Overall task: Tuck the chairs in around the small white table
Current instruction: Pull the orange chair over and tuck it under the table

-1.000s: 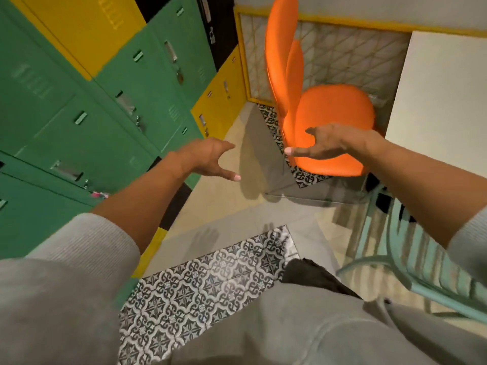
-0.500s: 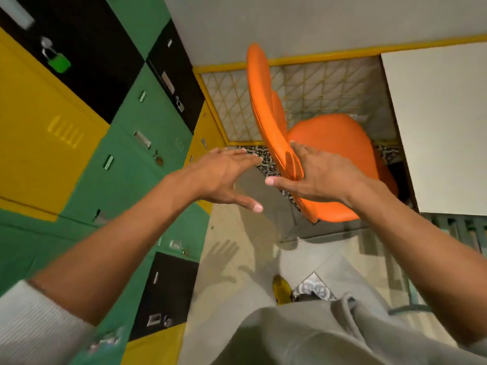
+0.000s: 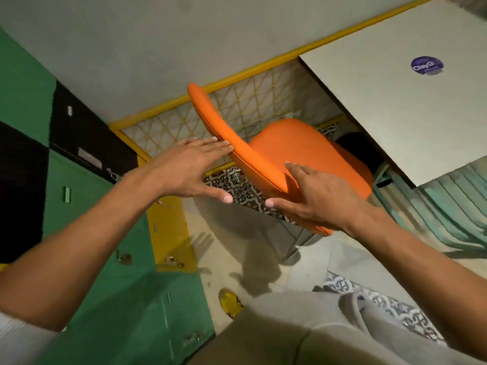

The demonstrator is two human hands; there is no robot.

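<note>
Head view looks down on an orange chair standing beside the white desk, its seat partly under the desk's near corner and its curved backrest facing the person. Both hands reach for that backrest. Left hand is spread flat with fingers extended; its fingertips lie at the rear face of the backrest, touching or just short of it, and the thumb hangs apart below. Right hand is also spread, its fingers laid over the lower edge of the backrest and onto the front side, thumb stretched out beneath the rim; it rests on the chair without a closed grasp. Neither hand is clenched. A round blue sticker sits on the desk top. Beyond the chair runs a yellow-framed wire mesh panel against a grey wall. Green, black and yellow lockers line the left side. A pale teal slatted chair stands to the right, under the near edge of the desk. Patterned tiles show on the floor below the backrest, and the person's grey clothing fills the bottom of the view.
</note>
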